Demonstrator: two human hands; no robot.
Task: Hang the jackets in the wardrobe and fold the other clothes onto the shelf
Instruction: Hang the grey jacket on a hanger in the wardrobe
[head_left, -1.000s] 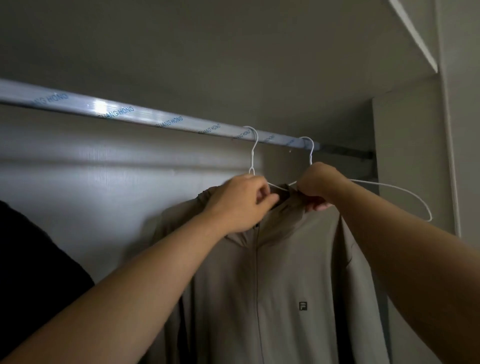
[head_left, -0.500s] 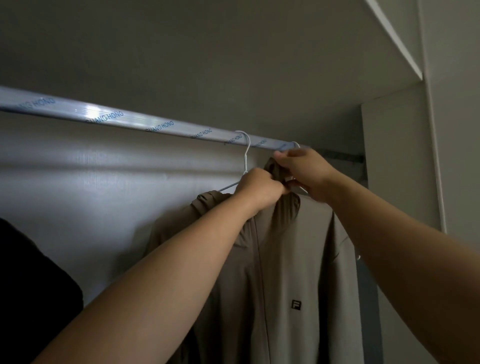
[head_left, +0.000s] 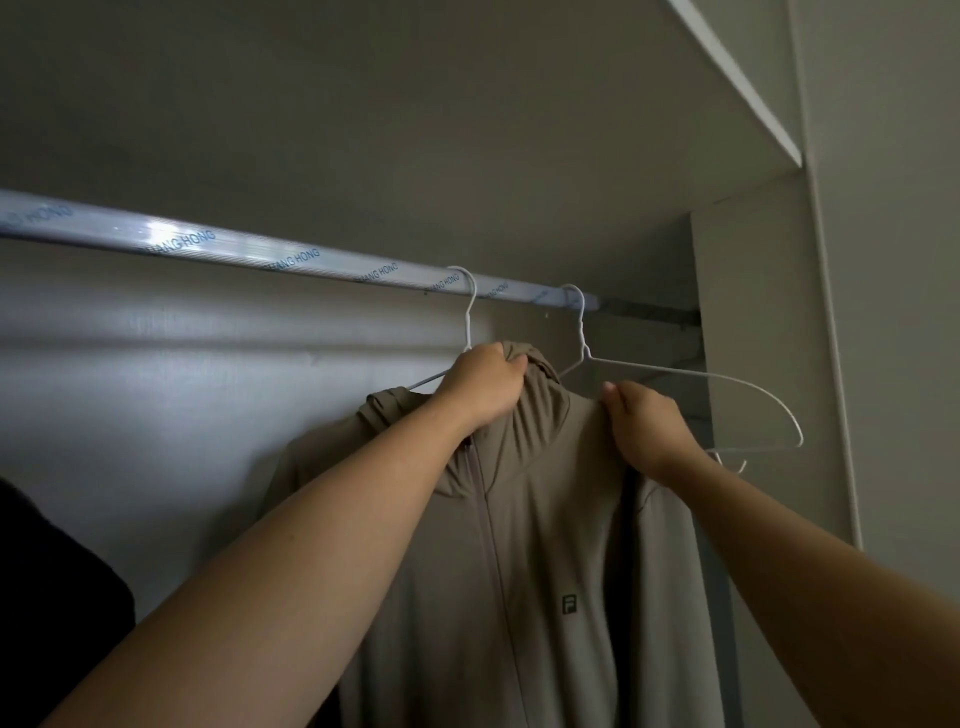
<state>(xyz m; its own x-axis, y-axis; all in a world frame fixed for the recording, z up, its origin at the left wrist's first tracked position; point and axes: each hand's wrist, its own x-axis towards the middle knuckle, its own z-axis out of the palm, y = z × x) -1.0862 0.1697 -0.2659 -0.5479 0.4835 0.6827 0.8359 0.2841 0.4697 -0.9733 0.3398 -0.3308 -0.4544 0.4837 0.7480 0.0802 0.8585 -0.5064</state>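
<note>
left hand (head_left: 480, 384) fingers curled round jacket (head_left: 545, 571) collar at the hanger (head_left: 470, 312) neck — right hand (head_left: 644, 426) fingers pinch its shoulder — hanger hooked on rail (head_left: 260, 254)

Bare forearms (head_left: 322, 545) end in the left hand (head_left: 480, 387) and right hand (head_left: 644, 426).

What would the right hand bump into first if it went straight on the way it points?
The right hand, pinching the beige jacket, points up and left: probably the empty white wire hanger first, then the wardrobe rail. Depth is hard to judge.
</note>
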